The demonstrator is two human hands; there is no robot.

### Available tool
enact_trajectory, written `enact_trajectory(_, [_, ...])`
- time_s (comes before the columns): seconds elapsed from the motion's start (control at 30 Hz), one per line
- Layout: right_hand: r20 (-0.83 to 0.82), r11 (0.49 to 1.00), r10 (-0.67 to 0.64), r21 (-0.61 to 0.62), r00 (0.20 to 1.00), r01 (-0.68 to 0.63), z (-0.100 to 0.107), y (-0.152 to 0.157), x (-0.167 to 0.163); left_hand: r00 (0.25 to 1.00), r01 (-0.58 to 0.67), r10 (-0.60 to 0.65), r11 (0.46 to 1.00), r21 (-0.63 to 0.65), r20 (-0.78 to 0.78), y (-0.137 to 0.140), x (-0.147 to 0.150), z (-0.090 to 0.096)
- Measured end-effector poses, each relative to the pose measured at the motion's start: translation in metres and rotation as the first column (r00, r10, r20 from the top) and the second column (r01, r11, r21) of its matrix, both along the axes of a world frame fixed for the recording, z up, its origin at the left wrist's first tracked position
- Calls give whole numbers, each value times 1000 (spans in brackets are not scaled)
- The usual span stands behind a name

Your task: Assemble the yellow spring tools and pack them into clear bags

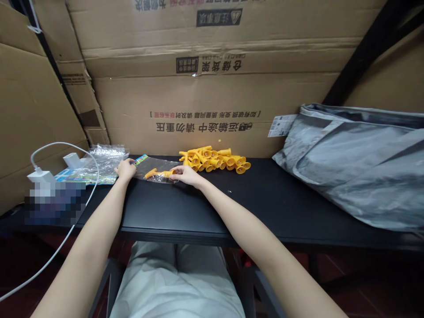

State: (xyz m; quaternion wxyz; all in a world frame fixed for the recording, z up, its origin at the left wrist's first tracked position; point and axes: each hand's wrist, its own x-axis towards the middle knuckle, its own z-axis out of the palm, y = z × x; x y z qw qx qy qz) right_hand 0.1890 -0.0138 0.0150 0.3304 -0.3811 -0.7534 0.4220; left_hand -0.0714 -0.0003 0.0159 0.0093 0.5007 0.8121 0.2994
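My left hand (126, 170) is closed on the left end of a clear plastic bag (158, 164), beside its coloured printed header (141, 159). A yellow plastic piece (155, 174) with a flared, horn-like end lies mostly within the bag. My right hand (187, 175) pinches this piece at its wide end, by the right edge of the bag. Whether the fingers are inside the bag or outside I cannot tell. Right behind my right hand lies a pile of similar yellow pieces (215, 159), several with their round hollow ends facing me.
More clear bags (107, 161) lie stacked to the left, near a white charger (42, 180) with a looping cable (97, 170). A grey bag (351, 163) takes up the right of the black table (185, 216). Cardboard (205, 92) stands along the back.
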Motion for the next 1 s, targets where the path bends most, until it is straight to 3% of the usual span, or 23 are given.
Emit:
enact_trajectory(0.07, [-2, 1000, 1, 13, 1000, -1, 3, -2, -1, 992, 70, -76, 995, 66, 97, 3, -1, 1])
enact_trajectory(0.17, [136, 980, -106, 180, 985, 80, 7, -6, -2, 974, 127, -147, 984, 123, 170, 7, -2, -1])
enact_trajectory(0.27, [320, 907, -235, 413, 918, 88, 13, -12, -2, 974, 105, -126, 988, 117, 189, 8, 0, -3])
enact_trajectory(0.4, [456, 823, -285, 567, 843, -29, 22, -23, -3, 965, 66, -79, 996, 61, 250, 6, 2, -4])
enact_trajectory(0.5, [526, 795, -313, 600, 791, -85, 29, -29, -3, 934, 128, -134, 991, 40, 330, 3, 6, -1])
enact_trajectory(0.63, [584, 803, -307, 583, 751, -125, 31, -30, -1, 858, 217, -247, 969, 118, 451, 0, 14, 2])
enact_trajectory(0.77, [609, 804, -335, 583, 719, -118, 31, -28, 2, 780, 246, -307, 952, 185, 545, -1, 22, 0])
enact_trajectory(0.87, [629, 775, -352, 611, 693, -160, 34, -29, 2, 738, 249, -328, 945, 213, 590, 0, 26, -4])
enact_trajectory(1.0, [586, 780, -268, 598, 765, -185, 33, -28, 2, 673, 246, -343, 939, 239, 655, -1, 32, -5])
